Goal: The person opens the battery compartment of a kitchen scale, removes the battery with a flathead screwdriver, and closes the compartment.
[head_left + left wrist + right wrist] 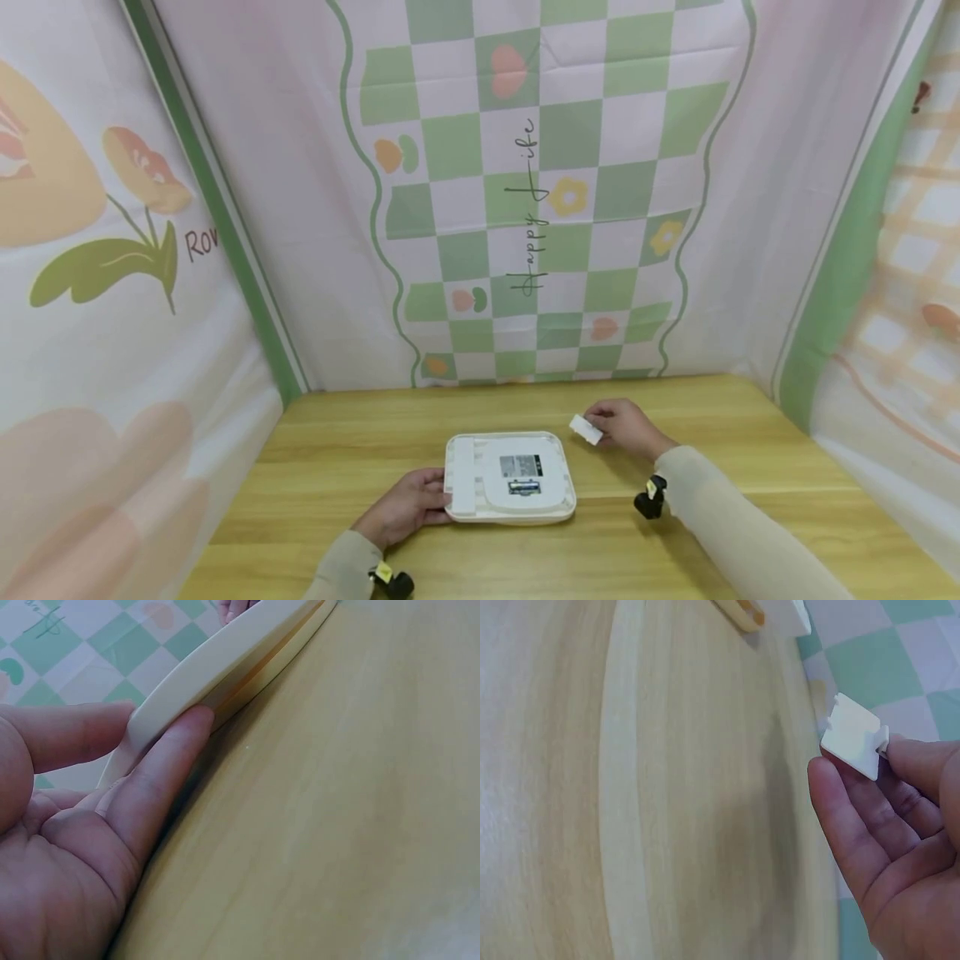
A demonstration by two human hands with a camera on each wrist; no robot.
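Observation:
A white rounded-square device [474,475] lies in the head view with its label [517,466] facing up; its exact kind I cannot tell. Below the label is an uncovered battery compartment [524,487], where a battery shows. My left hand [408,506] pinches the device's left edge, thumb on the rim and a finger beneath it in the left wrist view. Right of the device, my right hand [626,428] holds a small white battery cover [853,735] between thumb and fingers, above the table. The cover has small tabs and a clip.
The wood-grain table [337,433] extends around the device. A patterned cloth wall [570,250] rises at its back edge, with more printed cloth [112,350] on the left and right sides. Small black wrist cameras [651,498] are strapped to both sleeves.

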